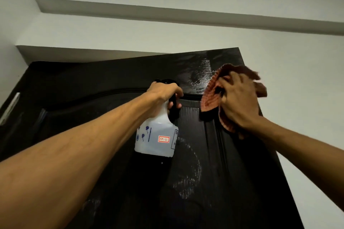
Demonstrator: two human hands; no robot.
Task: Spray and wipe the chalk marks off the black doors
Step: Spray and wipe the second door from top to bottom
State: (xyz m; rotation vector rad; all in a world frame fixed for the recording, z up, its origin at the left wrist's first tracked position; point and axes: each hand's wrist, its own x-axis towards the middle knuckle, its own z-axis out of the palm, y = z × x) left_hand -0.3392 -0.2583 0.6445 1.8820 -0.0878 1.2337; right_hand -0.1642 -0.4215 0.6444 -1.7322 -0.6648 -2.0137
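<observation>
- Left hand (163,95) is gripping the neck of a spray bottle (156,139), with the fingers curling round its black trigger head. The arm is reaching up from the lower left.
- Spray bottle is hanging upright below that hand, in front of the upper middle of the door (83,83). It has a pale, see-through body, and a small red-bordered label (163,139) reading SP-2 is facing the camera. Cannot tell if the nozzle is touching the door.
- Right hand (238,102) is pressing a cloth (211,96) against the door, just below its top right corner. The fingers are spreading over the cloth rather than closing round it, and the hand is blurring a little at the edges.
- Cloth is reddish-brown and ribbed. It is bunching out past the fingertips to the left and top and hanging below the palm.
- Door is black and wood-grained, with an arched raised panel. The camera is looking up at it, so its top edge is slanting across the view.
- Wet patch (197,76) is glistening near the door's top edge, just left of the cloth and between the two hands.
- Chalk marks (193,169) are showing as faint whitish smears in a rough ring on the panel, below the bottle toward the door's middle. Fainter smears (91,204) are sitting near the lower left.
- White wall (297,80) is surrounding the door, with a stepped ledge (167,13) running across above it.
</observation>
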